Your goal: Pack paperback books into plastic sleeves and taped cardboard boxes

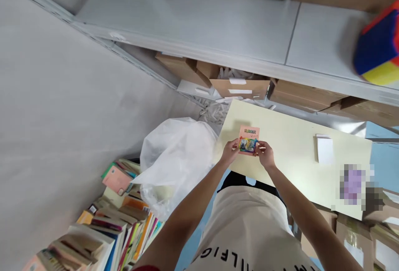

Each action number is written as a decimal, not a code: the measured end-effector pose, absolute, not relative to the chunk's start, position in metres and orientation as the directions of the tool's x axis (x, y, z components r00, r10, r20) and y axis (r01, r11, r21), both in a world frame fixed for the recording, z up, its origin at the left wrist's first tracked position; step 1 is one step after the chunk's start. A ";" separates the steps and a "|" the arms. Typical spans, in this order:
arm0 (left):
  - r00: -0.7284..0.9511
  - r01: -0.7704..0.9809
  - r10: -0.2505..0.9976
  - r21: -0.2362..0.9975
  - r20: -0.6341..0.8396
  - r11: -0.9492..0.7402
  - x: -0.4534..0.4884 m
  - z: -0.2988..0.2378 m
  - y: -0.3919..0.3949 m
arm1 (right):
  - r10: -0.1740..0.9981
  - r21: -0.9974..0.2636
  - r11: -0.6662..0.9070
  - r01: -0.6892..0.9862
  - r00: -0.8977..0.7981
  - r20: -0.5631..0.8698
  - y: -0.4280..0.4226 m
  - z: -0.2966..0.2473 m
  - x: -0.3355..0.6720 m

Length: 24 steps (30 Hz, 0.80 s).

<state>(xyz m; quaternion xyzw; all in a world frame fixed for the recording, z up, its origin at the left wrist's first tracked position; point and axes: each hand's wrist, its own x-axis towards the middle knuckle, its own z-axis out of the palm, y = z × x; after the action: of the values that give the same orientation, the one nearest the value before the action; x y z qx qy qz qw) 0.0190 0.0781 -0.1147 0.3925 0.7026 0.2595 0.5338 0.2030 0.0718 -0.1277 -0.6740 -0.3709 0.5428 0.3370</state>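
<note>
Small pink card point(248, 134) is held in both hands just above the pale yellow table point(289, 134). Left hand point(230, 151) is pinched on its left edge, right hand point(265, 154) on its right edge, fingers closed on it from either side. The upper pink half sticks out beyond the fingertips, and a colourful picture sits between them. Whether the card touches the tabletop cannot be told.

Around the fingers:
- Bare tabletop beyond and to the right, with a white paper pad point(324, 149) well apart on the right.
- White plastic bag point(174, 154) near the left hand, off the table edge.
- Book pile point(118, 221) below the bag, nearer the body.
- Open cardboard boxes point(240, 87) beyond the fingertips, under the grey shelf point(193, 17).

Risk, as judged: the grip is edge-only on a thin, light item. If one pinch is loosened, the card could pivot out of the other hand. The table edge is close to the left hand, so a slip that way could drop the card into the bag or the books. If it is squeezed inward, it could be bowed or creased.
</note>
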 end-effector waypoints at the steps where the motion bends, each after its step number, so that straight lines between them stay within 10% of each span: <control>1: -0.111 0.302 0.832 0.779 -0.544 0.550 0.011 -0.122 0.085 | 0.860 -0.845 -0.507 0.171 0.159 -0.484 0.078 -0.137 0.191; 9: -0.061 0.488 0.861 0.738 -0.504 0.466 -0.026 -0.171 0.116 | 0.868 -0.756 -0.496 0.428 0.237 -0.436 0.091 -0.180 0.146; 24: -0.019 0.292 0.897 0.856 -0.441 0.427 -0.044 -0.200 0.156 | 0.881 -0.747 -0.474 0.466 0.257 -0.398 0.131 -0.181 0.115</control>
<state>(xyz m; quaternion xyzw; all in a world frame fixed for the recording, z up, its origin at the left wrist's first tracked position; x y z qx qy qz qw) -0.0438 0.1565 -0.2000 0.4539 0.6551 0.2835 0.5334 0.1154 0.1314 -0.1813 -0.7522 -0.4477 0.4138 0.2502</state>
